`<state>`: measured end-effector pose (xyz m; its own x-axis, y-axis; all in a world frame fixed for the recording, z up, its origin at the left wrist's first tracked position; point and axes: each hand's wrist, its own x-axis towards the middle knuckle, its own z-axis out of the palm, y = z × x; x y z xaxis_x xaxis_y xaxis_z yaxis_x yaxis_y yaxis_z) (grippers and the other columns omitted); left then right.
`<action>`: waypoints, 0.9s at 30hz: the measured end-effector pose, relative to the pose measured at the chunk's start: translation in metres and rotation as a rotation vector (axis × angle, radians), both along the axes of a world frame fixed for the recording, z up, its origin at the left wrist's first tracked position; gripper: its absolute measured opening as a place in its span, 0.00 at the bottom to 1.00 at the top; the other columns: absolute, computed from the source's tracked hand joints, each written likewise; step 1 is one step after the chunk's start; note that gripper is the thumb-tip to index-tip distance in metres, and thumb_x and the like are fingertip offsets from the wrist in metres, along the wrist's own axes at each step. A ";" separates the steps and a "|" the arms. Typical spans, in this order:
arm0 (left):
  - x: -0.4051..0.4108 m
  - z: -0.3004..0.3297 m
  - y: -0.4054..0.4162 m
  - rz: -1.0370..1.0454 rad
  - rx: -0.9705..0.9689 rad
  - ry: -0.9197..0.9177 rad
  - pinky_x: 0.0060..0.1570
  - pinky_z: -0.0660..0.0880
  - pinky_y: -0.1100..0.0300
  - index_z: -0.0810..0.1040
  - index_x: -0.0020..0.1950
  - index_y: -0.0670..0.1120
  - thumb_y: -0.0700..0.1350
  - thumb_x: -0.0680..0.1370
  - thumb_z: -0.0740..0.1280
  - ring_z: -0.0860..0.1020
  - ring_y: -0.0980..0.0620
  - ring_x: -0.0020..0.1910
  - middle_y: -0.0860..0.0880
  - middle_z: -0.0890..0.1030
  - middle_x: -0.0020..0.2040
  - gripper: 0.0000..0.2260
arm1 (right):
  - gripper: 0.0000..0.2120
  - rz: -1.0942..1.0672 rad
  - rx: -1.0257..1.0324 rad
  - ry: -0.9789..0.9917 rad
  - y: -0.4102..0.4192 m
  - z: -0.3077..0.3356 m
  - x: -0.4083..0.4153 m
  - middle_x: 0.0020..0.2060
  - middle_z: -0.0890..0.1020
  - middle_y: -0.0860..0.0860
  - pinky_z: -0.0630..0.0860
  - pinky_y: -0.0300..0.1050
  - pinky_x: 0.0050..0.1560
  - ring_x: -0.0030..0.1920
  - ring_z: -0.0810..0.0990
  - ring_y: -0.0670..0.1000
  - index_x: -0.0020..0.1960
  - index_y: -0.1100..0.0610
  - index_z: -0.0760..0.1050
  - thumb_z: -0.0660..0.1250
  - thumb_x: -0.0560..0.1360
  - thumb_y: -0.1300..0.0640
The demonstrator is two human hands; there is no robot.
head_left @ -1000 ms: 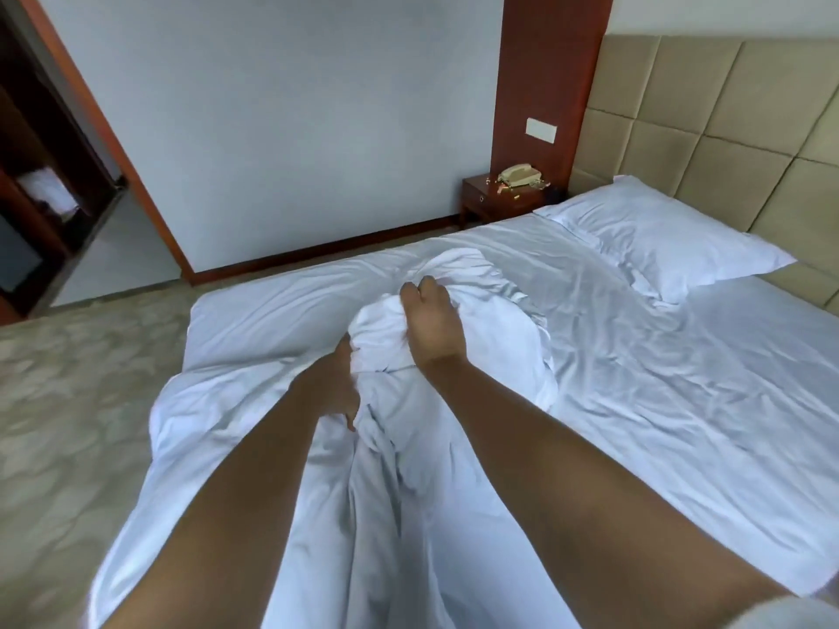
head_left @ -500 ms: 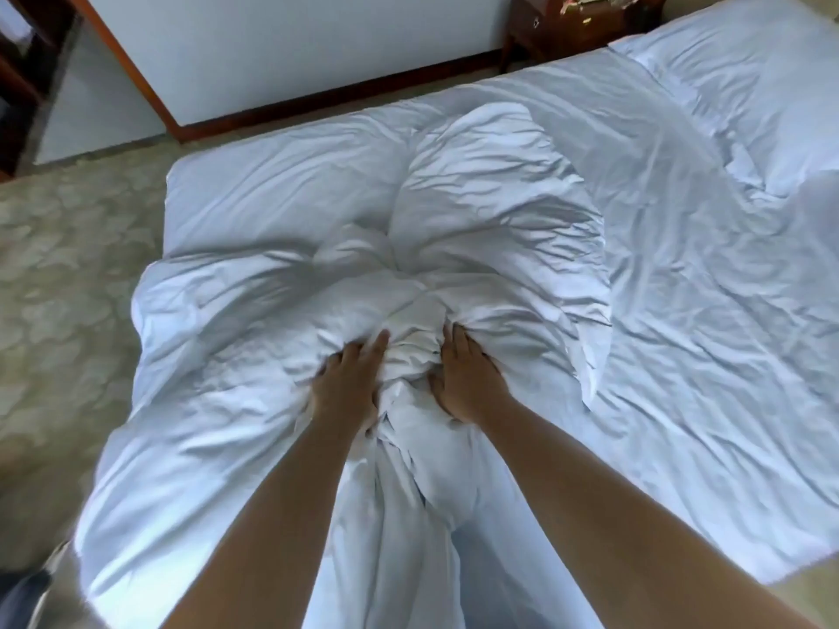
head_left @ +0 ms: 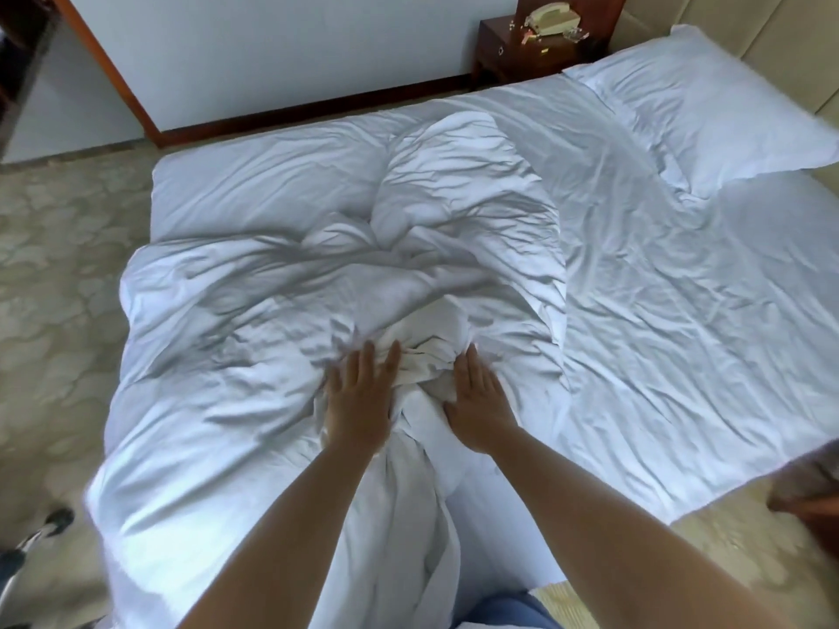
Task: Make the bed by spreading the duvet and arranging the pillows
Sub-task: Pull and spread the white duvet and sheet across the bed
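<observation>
Item: white, rumpled fabric duvet (head_left: 345, 274), heaped on the near and left part of the white-sheeted bed (head_left: 681, 320); its bulk lies toward the foot end, well apart from the pillow, with one lobe folded up toward the far edge of the bed and a twisted rope of cloth trailing off the near edge toward the person; its left border overhangs the bed on the carpet side.

Item: left hand (head_left: 358, 401), laid flat on the duvet just left of the bunched knot of cloth at the duvet's middle; fingers straight and spread, pressing down, gripping nothing.

Item: right hand (head_left: 481, 406), laid flat on the duvet just right of the same knot; fingers straight and together, thumb against the twisted cloth, nothing enclosed; the two hands flank the knot, near each other but apart.

Item: white rectangular fabric pillow (head_left: 708, 111), at the head end of the bed, far right of the duvet, lying flat against the padded beige headboard (head_left: 772, 34); not touching the duvet.

Item: dark wooden bedside cabinet (head_left: 522, 47), beyond the far edge of the bed, beside the pillow; cream corded telephone (head_left: 551, 18) on its top.

Item: pale patterned carpet (head_left: 54, 265), left of the duvet's overhanging border.
</observation>
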<state>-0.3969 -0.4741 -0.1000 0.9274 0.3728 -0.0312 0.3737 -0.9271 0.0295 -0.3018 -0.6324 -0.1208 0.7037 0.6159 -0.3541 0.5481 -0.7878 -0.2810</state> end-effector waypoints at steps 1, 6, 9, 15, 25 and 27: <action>-0.012 -0.004 -0.009 -0.011 -0.009 -0.016 0.61 0.70 0.38 0.55 0.75 0.52 0.49 0.67 0.72 0.71 0.37 0.66 0.38 0.68 0.72 0.41 | 0.36 -0.015 -0.018 -0.007 -0.009 0.001 -0.012 0.74 0.30 0.57 0.38 0.48 0.76 0.76 0.33 0.53 0.75 0.61 0.29 0.51 0.81 0.50; -0.062 -0.018 -0.049 -0.031 -0.054 0.015 0.71 0.56 0.39 0.51 0.77 0.52 0.53 0.69 0.61 0.56 0.39 0.75 0.38 0.55 0.77 0.38 | 0.30 0.005 -0.080 -0.071 -0.047 -0.005 -0.061 0.75 0.33 0.58 0.42 0.51 0.76 0.77 0.37 0.58 0.78 0.55 0.41 0.52 0.81 0.54; -0.085 -0.025 -0.058 -0.087 -0.054 -0.021 0.70 0.52 0.41 0.58 0.77 0.51 0.52 0.69 0.57 0.55 0.39 0.75 0.37 0.55 0.77 0.34 | 0.24 -0.052 0.043 -0.180 -0.059 -0.006 -0.089 0.73 0.57 0.59 0.69 0.54 0.66 0.70 0.64 0.62 0.71 0.58 0.65 0.61 0.75 0.61; -0.129 -0.042 -0.080 -0.143 -0.086 -0.087 0.72 0.49 0.44 0.64 0.74 0.52 0.46 0.69 0.55 0.56 0.41 0.76 0.39 0.58 0.76 0.32 | 0.25 -0.284 0.013 0.341 -0.079 -0.022 -0.132 0.68 0.67 0.52 0.70 0.46 0.63 0.65 0.72 0.54 0.75 0.56 0.55 0.56 0.80 0.56; -0.176 -0.067 -0.125 0.001 -0.019 -0.238 0.74 0.54 0.49 0.82 0.51 0.41 0.49 0.72 0.62 0.71 0.41 0.60 0.41 0.77 0.58 0.16 | 0.19 -0.148 -0.017 0.690 -0.071 -0.041 -0.116 0.58 0.77 0.59 0.70 0.47 0.56 0.59 0.75 0.58 0.66 0.58 0.71 0.54 0.82 0.49; -0.179 -0.074 -0.138 0.084 -0.093 -0.017 0.72 0.50 0.42 0.79 0.60 0.41 0.63 0.69 0.62 0.68 0.40 0.65 0.43 0.73 0.65 0.31 | 0.17 -0.167 0.029 0.737 -0.068 -0.040 -0.112 0.41 0.78 0.55 0.70 0.44 0.44 0.43 0.77 0.53 0.52 0.55 0.77 0.54 0.81 0.45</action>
